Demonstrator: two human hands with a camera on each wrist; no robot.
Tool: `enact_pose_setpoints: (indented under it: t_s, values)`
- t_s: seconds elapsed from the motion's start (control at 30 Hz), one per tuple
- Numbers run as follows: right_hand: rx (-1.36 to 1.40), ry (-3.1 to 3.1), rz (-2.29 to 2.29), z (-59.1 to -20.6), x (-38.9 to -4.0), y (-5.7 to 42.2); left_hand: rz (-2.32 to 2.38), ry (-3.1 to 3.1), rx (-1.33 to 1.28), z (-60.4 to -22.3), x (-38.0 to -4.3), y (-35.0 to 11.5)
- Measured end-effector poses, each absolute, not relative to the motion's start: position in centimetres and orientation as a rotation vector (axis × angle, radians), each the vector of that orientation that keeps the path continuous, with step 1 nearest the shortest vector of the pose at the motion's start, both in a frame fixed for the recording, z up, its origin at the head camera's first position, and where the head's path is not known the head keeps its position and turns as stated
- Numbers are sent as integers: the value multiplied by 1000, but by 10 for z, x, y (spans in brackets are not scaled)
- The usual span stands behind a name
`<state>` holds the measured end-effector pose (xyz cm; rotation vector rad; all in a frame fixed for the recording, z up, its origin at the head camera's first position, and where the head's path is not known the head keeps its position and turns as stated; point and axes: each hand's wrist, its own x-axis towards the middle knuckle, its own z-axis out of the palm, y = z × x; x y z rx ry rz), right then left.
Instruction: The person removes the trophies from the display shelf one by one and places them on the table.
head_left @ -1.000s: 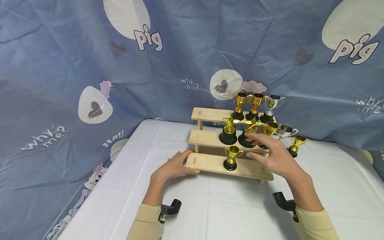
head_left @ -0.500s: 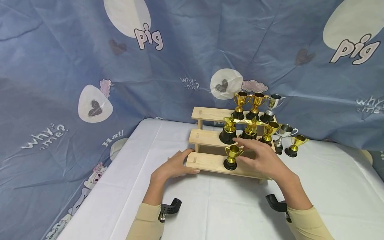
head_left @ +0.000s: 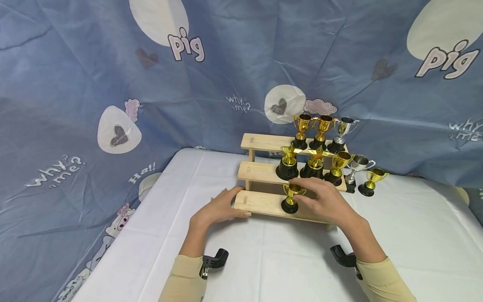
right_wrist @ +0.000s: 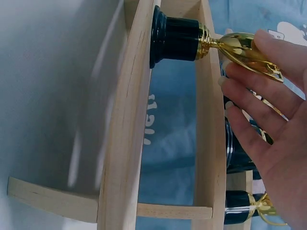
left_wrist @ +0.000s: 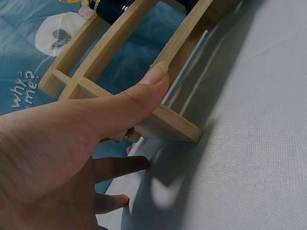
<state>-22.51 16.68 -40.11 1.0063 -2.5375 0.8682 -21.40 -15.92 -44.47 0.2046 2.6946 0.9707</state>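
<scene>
My left hand [head_left: 216, 209] holds the left end of the lowest step of a three-tier wooden display stand [head_left: 260, 202]. In the left wrist view its thumb [left_wrist: 156, 74] lies along the front edge, while other fingers extend past the end near the cloth. On that same step stands a small gold trophy cup [head_left: 289, 206] with a black base. My right hand [head_left: 327, 200] has thumb and fingers around its bowl. The right wrist view shows the thumb against the gold bowl and the black base [right_wrist: 180, 38] upright on the step.
Two gold star trophies [head_left: 287, 167] and a gold cup [head_left: 335, 173] occupy the middle step. The top step bears two gold cups [head_left: 301, 134] and a silver cup [head_left: 341, 132]. Right of the stand are another silver cup [head_left: 354, 167] and gold cup [head_left: 371, 184].
My right hand has moved left and slightly down from beside the middle step to the gold cup on the lowest step, its fingers closing in on the bowl. The left hand has stayed put.
</scene>
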Motion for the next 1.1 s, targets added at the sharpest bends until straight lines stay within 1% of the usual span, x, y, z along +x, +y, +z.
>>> enact_pose_setpoints:
  t_s: [0.27,0.67,0.9,1.1]
  values:
    - [1022,-2539,908,-398,-225,171,961,2695,209,-445,-215,-160]
    - [965,-2546,912,-394,-223,179,963,2698,214,-446,-215,-160]
    - [990,-2496,908,-387,-226,190,960,2704,223,-446,-215,-160]
    - [921,-2598,933,-378,-224,203,961,2709,228,-446,-215,-160]
